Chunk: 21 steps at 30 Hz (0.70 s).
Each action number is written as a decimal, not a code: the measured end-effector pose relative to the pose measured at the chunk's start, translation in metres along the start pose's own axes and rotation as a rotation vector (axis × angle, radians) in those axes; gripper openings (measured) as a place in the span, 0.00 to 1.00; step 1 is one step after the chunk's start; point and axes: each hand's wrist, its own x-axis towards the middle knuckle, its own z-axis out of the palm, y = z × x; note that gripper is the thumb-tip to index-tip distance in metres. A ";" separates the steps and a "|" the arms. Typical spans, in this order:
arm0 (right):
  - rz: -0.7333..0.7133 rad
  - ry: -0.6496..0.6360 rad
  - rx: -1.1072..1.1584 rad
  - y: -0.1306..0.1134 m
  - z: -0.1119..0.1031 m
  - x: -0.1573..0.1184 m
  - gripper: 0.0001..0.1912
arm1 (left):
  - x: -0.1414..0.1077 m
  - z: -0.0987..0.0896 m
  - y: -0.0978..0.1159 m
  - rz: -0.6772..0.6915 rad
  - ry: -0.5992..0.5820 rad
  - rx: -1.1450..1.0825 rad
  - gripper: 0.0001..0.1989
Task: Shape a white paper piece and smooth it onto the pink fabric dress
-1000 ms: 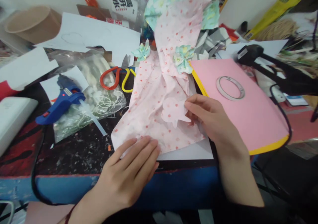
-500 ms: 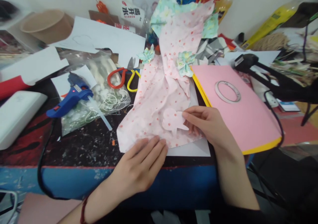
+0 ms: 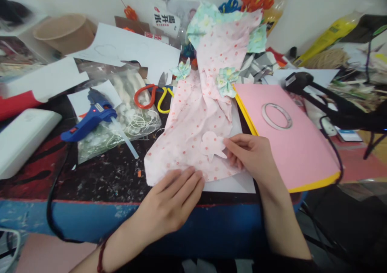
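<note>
A small pink dress (image 3: 193, 119) with red dots lies over a white sheet (image 3: 238, 183). It has mint floral trim at the top and two mint fabric flowers (image 3: 227, 80) at its waist. My left hand (image 3: 178, 196) rests flat on the lower hem, fingers stretched out. Between the thumb and fingers of my right hand (image 3: 249, 152) is the edge of a flower-shaped dotted cutout (image 3: 211, 145), held over the right part of the skirt. Whether the cutout touches the dress I cannot tell.
Left of the dress are red-and-yellow scissors (image 3: 148, 96), a blue glue gun (image 3: 90, 117) with its cord, and a plastic bag (image 3: 136, 119). To the right lie a pink folder (image 3: 302, 148), a tape roll (image 3: 277, 116) and a black stand arm (image 3: 329, 99).
The cutout has turned slightly in my right hand and lies flatter against the skirt. My left hand stays on the hem. The whole view has shifted a little.
</note>
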 end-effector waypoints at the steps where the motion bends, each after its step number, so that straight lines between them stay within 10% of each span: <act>1: -0.021 0.024 -0.068 0.001 0.002 0.000 0.14 | 0.000 0.000 0.000 0.000 0.000 -0.002 0.18; 9: -0.535 0.352 -0.536 0.007 0.011 -0.010 0.13 | 0.004 0.000 0.002 -0.026 0.037 -0.016 0.16; 15: -0.914 -0.132 -0.854 0.015 0.019 -0.025 0.22 | 0.003 0.008 0.002 -0.016 0.147 -0.020 0.13; 21: -0.919 -0.114 -0.940 0.022 0.023 -0.032 0.24 | 0.000 0.012 0.001 -0.022 0.178 -0.060 0.12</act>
